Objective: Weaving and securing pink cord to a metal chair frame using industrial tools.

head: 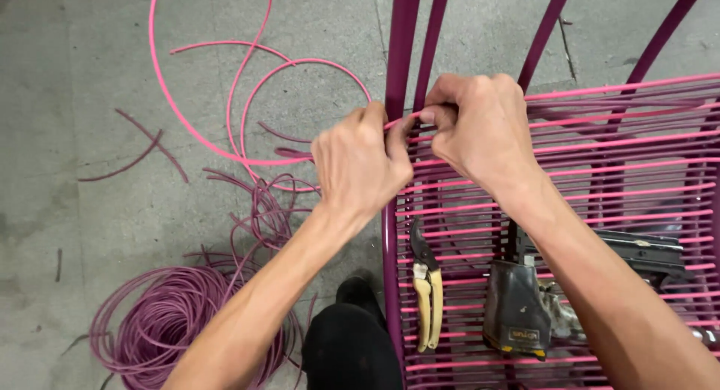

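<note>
My left hand (360, 165) and my right hand (480, 131) meet at the left rail of the purple metal frame (401, 30), and both are pinched tight on the same pink cord (397, 122). The short stretch of cord between my fingertips runs nearly level, left to right, across the upright rail, in line with the pink strands (637, 146) already strung over the seat. My left hand sits just outside the rail, thumb and forefinger closed on the cord where it comes in. My right hand is just inside the rail, knuckles up, fingers curled shut on the cord where it joins the woven rows. The two hands are touching or very nearly so; I cannot tell which from here.

From my left hand the loose cord sweeps away to the left in big pink loops (225, 112) over the concrete floor (75, 75), so the slack lies on that side and the rail stands between it and the weave.

Lower on the strung seat lie yellow-handled cutters (427, 300), lengthwise toward me, and beside them a dark stapler-like tool (525, 307), both well clear of my fingers. On the floor at lower left sits a coil of purple cord (165, 322), with cut scraps (142, 150) scattered beyond it. My dark shoe (352, 292) is beside the frame.
</note>
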